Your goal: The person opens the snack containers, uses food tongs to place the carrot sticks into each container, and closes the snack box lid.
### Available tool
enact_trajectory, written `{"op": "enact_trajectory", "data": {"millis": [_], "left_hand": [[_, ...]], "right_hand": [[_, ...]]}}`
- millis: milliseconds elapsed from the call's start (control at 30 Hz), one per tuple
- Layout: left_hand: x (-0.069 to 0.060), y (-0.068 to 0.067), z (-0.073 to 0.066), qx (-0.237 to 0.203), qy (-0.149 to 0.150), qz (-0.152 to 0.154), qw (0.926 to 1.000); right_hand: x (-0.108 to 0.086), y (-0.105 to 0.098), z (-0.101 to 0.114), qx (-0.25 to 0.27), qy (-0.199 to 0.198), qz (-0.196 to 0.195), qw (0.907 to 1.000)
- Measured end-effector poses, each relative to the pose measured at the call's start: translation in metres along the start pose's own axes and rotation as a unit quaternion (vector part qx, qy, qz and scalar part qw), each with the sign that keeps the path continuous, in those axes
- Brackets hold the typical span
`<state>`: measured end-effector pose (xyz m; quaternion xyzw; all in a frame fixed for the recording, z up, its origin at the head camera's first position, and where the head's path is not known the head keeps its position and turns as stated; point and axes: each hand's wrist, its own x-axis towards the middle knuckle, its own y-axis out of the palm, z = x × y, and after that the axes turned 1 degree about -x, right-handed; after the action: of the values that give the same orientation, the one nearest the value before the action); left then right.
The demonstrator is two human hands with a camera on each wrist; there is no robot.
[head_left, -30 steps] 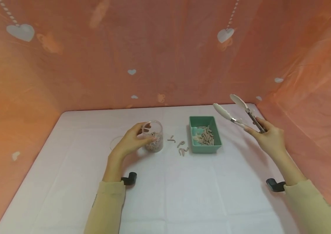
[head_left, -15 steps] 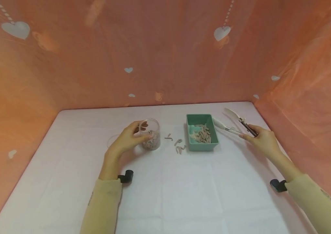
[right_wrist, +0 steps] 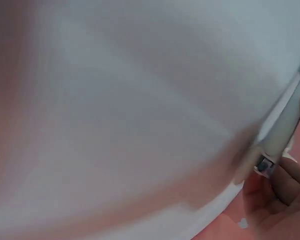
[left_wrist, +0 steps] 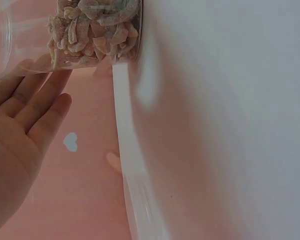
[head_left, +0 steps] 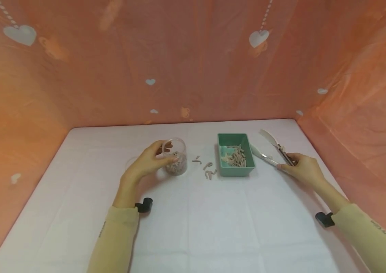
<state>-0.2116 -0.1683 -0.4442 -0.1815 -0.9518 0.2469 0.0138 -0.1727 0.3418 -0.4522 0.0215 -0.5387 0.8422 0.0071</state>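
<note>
My left hand (head_left: 146, 162) holds a clear jar (left_wrist: 30, 37) around its side, thumb in front and fingers behind. Small greyish-brown strips (left_wrist: 97, 32) fill the jar's lower part, and it stands upright on the table with its mouth uncovered. At the right, my right hand (head_left: 303, 169) grips a pair of tongs (head_left: 265, 156) by the handles. Their pale tips are spread apart with nothing between them, low over the table beside a green rectangular tray (head_left: 236, 172). More of the same strips lie in that tray. Only the handle end of the tongs shows clearly in the right wrist view.
Several loose strips (head_left: 208, 166) lie on the white tablecloth (head_left: 220, 216) between jar and tray. A clear round lid (head_left: 129, 162) is partly hidden behind my left wrist. An orange curtain (head_left: 196, 68) with hearts hangs behind the table.
My right hand has lowered the tongs from above the table to beside the tray, and the tips have turned lower. My left hand keeps its hold on the jar in the same place.
</note>
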Motion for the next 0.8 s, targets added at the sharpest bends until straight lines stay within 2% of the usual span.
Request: {"op": "enact_trajectory", "data": {"millis": [300,400,467,567,667,767,800], "left_hand": [[-0.001,0.001,0.000,0.013,0.005,0.001,0.9999],[-0.002,0.000,-0.001,0.025,0.009,0.005,0.9996],[-0.002,-0.001,-0.003,0.033,0.013,0.006,0.9994],[-0.002,-0.004,-0.005,0.050,0.013,0.005,0.9987],[-0.004,-0.008,-0.007,0.070,0.009,0.007,0.9975],[-0.008,-0.014,-0.008,0.080,0.015,-0.002,0.9967],[-0.010,-0.016,-0.008,0.082,0.022,-0.008,0.9963]], "right_hand": [[-0.001,0.002,0.001,-0.011,0.021,0.001,0.9997],[0.001,0.000,0.010,-0.006,0.006,-0.033,0.9994],[0.001,-0.002,0.021,0.014,-0.015,-0.080,0.9966],[0.002,-0.002,0.048,0.061,-0.065,-0.162,0.9827],[0.004,0.004,0.082,0.113,-0.131,-0.231,0.9574],[0.006,0.015,0.116,0.168,-0.184,-0.259,0.9330],[0.008,0.020,0.127,0.186,-0.192,-0.256,0.9289]]}}
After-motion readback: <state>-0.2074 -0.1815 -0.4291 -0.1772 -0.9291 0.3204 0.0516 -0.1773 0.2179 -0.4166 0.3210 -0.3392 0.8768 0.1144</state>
